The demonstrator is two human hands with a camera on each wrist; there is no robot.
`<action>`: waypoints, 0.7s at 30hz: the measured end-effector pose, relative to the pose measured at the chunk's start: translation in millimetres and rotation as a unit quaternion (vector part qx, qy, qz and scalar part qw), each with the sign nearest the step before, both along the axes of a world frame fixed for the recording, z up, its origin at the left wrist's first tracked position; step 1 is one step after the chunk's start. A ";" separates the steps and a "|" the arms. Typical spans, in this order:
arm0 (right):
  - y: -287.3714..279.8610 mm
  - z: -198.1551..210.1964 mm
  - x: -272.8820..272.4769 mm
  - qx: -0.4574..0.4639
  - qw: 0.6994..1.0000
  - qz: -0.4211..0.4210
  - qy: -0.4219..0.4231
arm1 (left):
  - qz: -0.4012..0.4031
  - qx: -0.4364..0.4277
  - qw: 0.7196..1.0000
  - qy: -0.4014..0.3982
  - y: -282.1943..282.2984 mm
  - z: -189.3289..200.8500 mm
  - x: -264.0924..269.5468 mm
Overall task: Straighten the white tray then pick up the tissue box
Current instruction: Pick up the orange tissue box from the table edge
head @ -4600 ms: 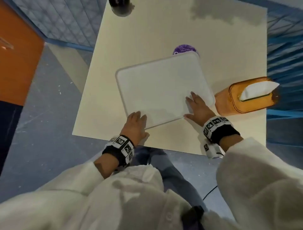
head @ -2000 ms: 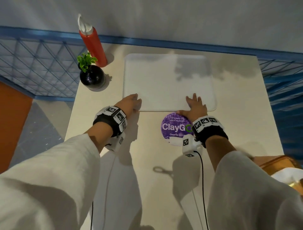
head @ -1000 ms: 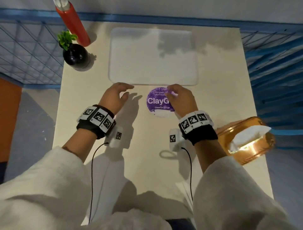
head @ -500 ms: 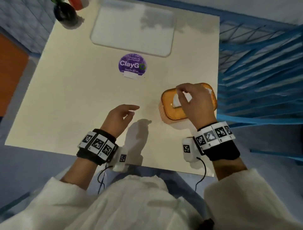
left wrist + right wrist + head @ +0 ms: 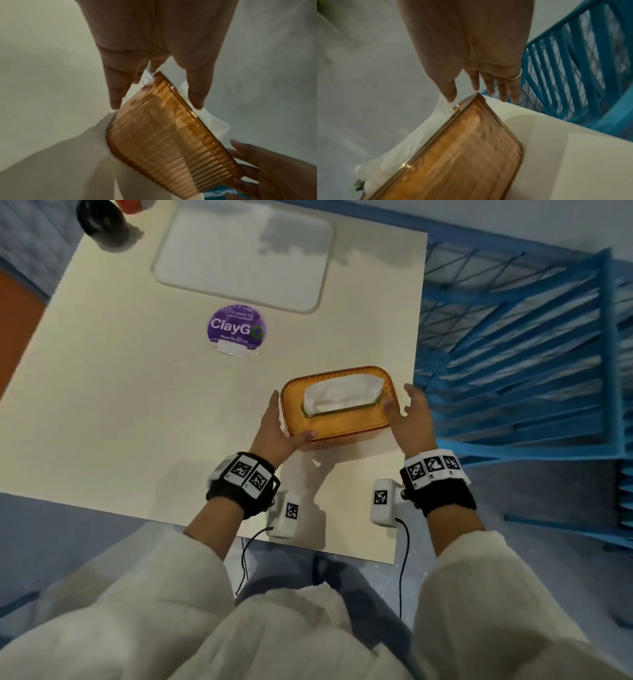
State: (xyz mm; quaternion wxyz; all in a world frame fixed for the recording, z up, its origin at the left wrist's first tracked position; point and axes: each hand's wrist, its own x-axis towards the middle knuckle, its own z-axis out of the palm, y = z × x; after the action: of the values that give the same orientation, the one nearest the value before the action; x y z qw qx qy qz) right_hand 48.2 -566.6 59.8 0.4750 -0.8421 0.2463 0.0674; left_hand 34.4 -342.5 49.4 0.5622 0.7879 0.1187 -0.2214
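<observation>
The orange ribbed tissue box point(image 5: 337, 424) stands near the table's right edge, with white tissue point(image 5: 342, 393) sticking out of its top slot. My left hand point(image 5: 279, 422) clasps its left near corner, fingers along the left end and thumb along the near top edge. In the left wrist view the left hand point(image 5: 154, 94) straddles that corner of the box point(image 5: 163, 142). My right hand point(image 5: 402, 402) is at the right end with fingers straight; in the right wrist view the fingers point(image 5: 503, 94) hang just off the box point(image 5: 462, 155). The white tray point(image 5: 239, 258) lies square at the table's far side.
A round purple ClayGo sticker point(image 5: 237, 328) is on the cream table point(image 5: 120, 405) between the tray and the box. A black pot point(image 5: 102, 220) stands at the far left corner. Blue wire chairs point(image 5: 513, 354) stand close off the right edge.
My hands left the tray, which now lies square at the far side. The right hand moved off the box top to its right end, and the left hand came over to clasp the left corner.
</observation>
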 end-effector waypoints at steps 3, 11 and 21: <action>3.1 -11.5 -1.3 0.036 0.999 0.020 0.029 | -0.001 -0.002 1.000 0.003 -2.6 -4.1 7.0; 6.3 -10.3 11.4 0.050 0.998 -0.007 0.023 | 0.014 -0.026 0.999 -0.028 -8.0 -6.2 23.6; -30.9 12.1 155.6 0.028 0.998 -0.046 -0.045 | 0.022 -0.027 0.996 -0.083 -56.3 15.7 151.3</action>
State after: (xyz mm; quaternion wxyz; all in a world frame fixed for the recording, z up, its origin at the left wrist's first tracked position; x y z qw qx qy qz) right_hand 203.9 -597.5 71.9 0.5119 -0.8183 0.2613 0.0141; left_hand 185.7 -398.8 65.1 0.5956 0.7856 0.0826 -0.1459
